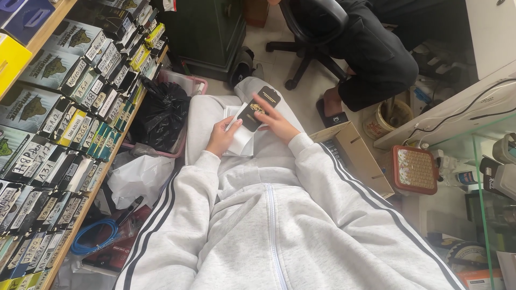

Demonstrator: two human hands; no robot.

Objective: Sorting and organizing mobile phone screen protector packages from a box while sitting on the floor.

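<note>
Over my lap, my right hand (278, 122) holds a slim black packet with gold markings (259, 108) by its right edge. My left hand (221, 136) grips a flat white sleeve or packet (241, 140) that lies under the lower end of the black packet. Both hands meet above my grey-trousered knees. I wear a light grey zip jacket with dark stripes down the sleeves.
Shelves of small labelled boxes (64, 123) line the left. A pink bin with a black bag (164, 115) and a white bag (137, 177) stand beside my legs. A cardboard box (357, 156) sits at right. Another person sits on a black office chair (314, 32) ahead.
</note>
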